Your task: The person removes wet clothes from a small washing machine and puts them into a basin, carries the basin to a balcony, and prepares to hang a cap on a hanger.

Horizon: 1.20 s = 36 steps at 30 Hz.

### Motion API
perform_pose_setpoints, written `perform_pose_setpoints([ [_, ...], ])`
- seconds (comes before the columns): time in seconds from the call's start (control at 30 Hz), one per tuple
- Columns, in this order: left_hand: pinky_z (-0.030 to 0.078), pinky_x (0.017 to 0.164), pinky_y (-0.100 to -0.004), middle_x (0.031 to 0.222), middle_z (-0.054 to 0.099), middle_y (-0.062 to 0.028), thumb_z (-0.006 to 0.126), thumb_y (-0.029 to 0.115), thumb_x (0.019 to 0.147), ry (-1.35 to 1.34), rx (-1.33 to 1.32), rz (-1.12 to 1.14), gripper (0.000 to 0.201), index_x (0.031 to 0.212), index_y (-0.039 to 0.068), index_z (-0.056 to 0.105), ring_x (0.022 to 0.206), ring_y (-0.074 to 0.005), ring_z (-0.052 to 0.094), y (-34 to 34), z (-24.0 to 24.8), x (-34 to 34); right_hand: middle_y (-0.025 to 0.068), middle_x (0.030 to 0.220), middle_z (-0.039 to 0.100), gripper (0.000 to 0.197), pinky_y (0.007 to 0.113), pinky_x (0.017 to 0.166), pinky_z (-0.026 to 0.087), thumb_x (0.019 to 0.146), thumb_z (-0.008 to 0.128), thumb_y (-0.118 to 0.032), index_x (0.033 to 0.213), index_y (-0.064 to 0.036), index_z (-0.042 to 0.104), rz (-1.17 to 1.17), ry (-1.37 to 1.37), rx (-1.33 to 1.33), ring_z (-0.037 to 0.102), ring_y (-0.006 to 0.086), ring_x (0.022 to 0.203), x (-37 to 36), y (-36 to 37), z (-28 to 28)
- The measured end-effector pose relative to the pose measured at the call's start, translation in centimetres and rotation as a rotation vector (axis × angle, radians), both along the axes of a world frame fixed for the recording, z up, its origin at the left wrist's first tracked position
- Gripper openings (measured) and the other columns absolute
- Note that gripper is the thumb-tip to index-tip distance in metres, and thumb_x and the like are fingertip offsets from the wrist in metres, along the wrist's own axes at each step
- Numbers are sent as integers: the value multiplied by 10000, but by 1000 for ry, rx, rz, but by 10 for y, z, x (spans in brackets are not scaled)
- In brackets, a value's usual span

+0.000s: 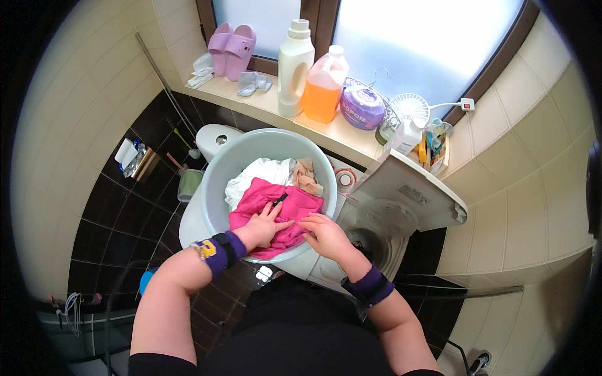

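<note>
While both hands lie in the round pale grey plastic tub (219, 182), the head view looks straight down on them. The left hand (266, 224) lies flat on the bright pink cloth garment (276, 210), fingers spread out, not gripping. The right hand (325, 235) touches the near right edge of the same pink garment, fingers bent a little; you cannot tell if it pinches the cloth. The two hands are close but do not touch. Each wrist wears a dark purple band.

The pink garment sits in the near half of the tub. Its long side runs from left to right across the tub. A small black strip (279, 200) lies on top of it, pointing up and to the right. Behind it lie a crumpled white cloth (257, 175) and a beige cloth (307, 175).

The tub rests on the white top-loading washing machine (351, 250), whose white lid (407, 191) stands open on the right. On the pale window ledge (338, 135) behind stand a tall white plastic bottle (295, 62), an orange jug (325, 84), a round purple tub (362, 108) and a small white fan (410, 108). Pink slippers (231, 47) lean on the window.
</note>
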<state>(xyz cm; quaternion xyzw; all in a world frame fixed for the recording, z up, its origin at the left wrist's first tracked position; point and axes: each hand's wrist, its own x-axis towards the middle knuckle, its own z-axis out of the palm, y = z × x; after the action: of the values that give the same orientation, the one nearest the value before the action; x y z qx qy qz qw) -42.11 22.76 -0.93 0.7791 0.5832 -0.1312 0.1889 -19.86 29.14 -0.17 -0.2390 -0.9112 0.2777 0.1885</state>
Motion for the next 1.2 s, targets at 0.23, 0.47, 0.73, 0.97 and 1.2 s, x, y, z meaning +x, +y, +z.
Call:
perform_pose_setpoints([
  [0.23, 446, 959, -516, 1531, 170, -236, 740, 269, 712, 166, -2, 27, 765, 1412, 326, 437, 1364, -447, 276, 8, -21, 17, 121, 990, 674, 207, 353, 826, 511, 848, 600, -65, 1037, -66, 685, -247, 216, -326, 642, 273, 952, 44, 25, 14],
  [0.47, 416, 1011, -445, 1304, 498, -228, 715, 194, 744, -296, 349, 276, 304, 1036, 115, 694, 1225, -394, 457, 1, 49, 45, 124, 988, 699, 219, 301, 763, 521, 861, 623, -124, 1057, -45, 683, -634, 130, -681, 664, 203, 886, 164, 63, -121],
  [0.73, 480, 913, -400, 1233, 564, -142, 655, 169, 832, -799, 91, 190, 233, 1055, 99, 639, 1103, -344, 560, -11, 13, 163, 98, 997, 672, 464, 360, 715, 528, 818, 718, -235, 1235, -71, 597, -788, -289, -1117, 630, 211, 832, 187, 64, -267],
  [0.97, 474, 915, -414, 1207, 566, -159, 648, 151, 844, -837, -106, 350, 256, 1092, 91, 635, 1095, -363, 554, -18, -80, 188, 251, 1212, 593, 445, 401, 939, 471, 813, 640, -234, 1181, 15, 618, -507, -849, -728, 573, 348, 1137, 183, 70, -362],
  [1.2, 466, 941, -410, 1232, 560, -150, 620, 169, 870, -902, -153, 486, 272, 1129, 85, 625, 1125, -347, 546, -21, -105, 194, 212, 1207, 611, 324, 409, 937, 479, 839, 594, -194, 1112, -42, 680, -94, -1322, -575, 592, 364, 1091, 192, 72, -384],
])
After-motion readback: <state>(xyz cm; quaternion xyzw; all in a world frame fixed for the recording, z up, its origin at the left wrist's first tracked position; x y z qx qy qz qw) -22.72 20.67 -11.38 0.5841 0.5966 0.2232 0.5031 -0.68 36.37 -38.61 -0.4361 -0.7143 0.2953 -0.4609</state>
